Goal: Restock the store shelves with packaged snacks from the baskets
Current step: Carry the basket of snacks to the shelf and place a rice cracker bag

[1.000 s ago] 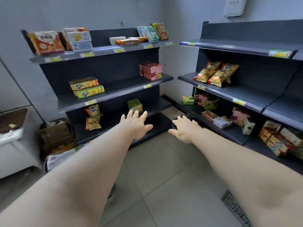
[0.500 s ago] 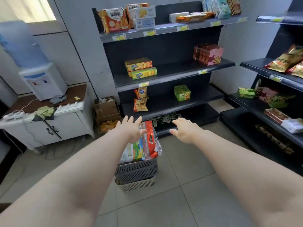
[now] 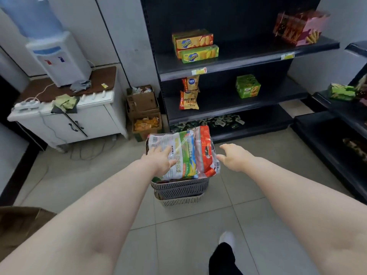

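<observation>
A stack of grey and white slotted baskets (image 3: 179, 190) stands on the tiled floor in front of the dark shelf unit (image 3: 228, 64). On top lie a large green-and-white snack multipack (image 3: 178, 153) and a red one (image 3: 206, 149) beside it. My left hand (image 3: 158, 160) is spread open over the left part of the green pack, fingers apart, touching or just above it. My right hand (image 3: 231, 155) hovers open just right of the red pack, holding nothing. The shelves carry yellow-green cracker boxes (image 3: 196, 47), chip bags (image 3: 188, 96), a green box (image 3: 247, 86) and a pink box (image 3: 299, 26).
A white cabinet (image 3: 79, 118) with a water dispenser (image 3: 57, 52) stands at left. Open cardboard boxes (image 3: 144, 112) sit between cabinet and shelf. A second dark shelf unit (image 3: 337, 124) runs along the right. Small packets lie on the bottom shelf. My foot (image 3: 226, 238) is on the tiles.
The view has swung left and down, from the shelves to the baskets. Both hands have come down to the packs on top of the basket stack.
</observation>
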